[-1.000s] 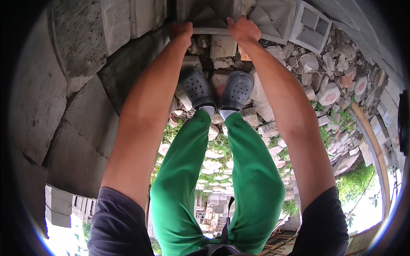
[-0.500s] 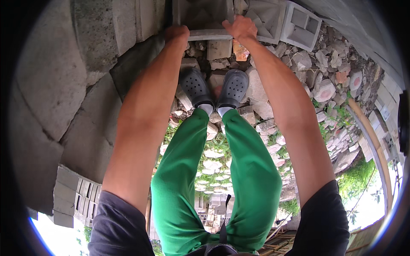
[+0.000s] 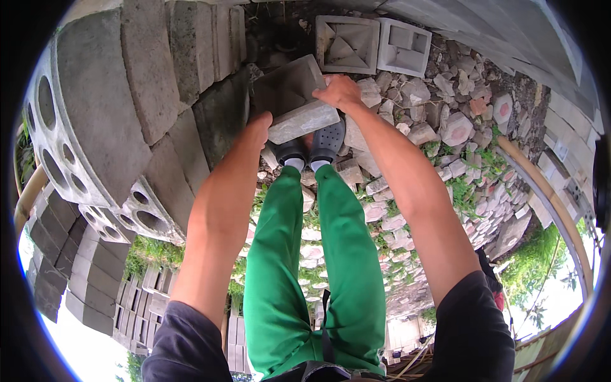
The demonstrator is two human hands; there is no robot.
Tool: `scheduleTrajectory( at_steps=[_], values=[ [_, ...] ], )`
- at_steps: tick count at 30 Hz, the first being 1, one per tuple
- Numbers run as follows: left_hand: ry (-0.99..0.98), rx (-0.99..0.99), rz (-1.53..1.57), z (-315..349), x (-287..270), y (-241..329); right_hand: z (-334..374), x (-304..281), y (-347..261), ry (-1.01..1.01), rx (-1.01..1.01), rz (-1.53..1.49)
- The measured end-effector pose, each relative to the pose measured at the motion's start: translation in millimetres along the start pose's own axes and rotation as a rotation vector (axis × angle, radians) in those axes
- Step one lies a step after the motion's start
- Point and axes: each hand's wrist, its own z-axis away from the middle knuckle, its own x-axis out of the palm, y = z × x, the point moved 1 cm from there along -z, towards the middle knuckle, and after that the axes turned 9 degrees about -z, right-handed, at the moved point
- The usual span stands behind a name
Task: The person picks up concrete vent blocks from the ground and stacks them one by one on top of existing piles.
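Observation:
A square grey concrete block with a deep hollow is held up in front of my shoes, tilted to one side. My left hand grips its near left side; most of those fingers are hidden behind the block. My right hand is closed over its right edge, thumb at the rim. Beyond my right hand stand a similar hollow concrete block and a lighter block with divided recesses, side by side.
Grey concrete slabs are stacked along the left, some with round holes. Loose rubble covers the ground at right, near a curved wooden pole. My grey clogs stand on uneven stones below the block.
The held block has come up and toward me, away from the row of blocks, and is now tilted. It now covers part of my clogs. The view has shifted, showing more slabs at left.

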Motion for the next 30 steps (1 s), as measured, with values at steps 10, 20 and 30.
scheduleTrajectory(
  at_steps=[10, 20, 30],
  values=[
    [-0.018, 0.142, 0.032, -25.9, 37.8, 9.2, 14.0, 24.1, 57.4, -0.149, 0.202, 0.022],
    [-0.003, 0.090, -0.002, -60.3, 36.2, 2.8, -6.4, 40.3, 60.8, -0.164, 0.219, -0.110],
    [-0.158, -0.057, 0.076, -88.5, 22.0, 7.0, -14.0, 73.0, 63.9, -0.456, 0.795, -1.233]
  ],
)
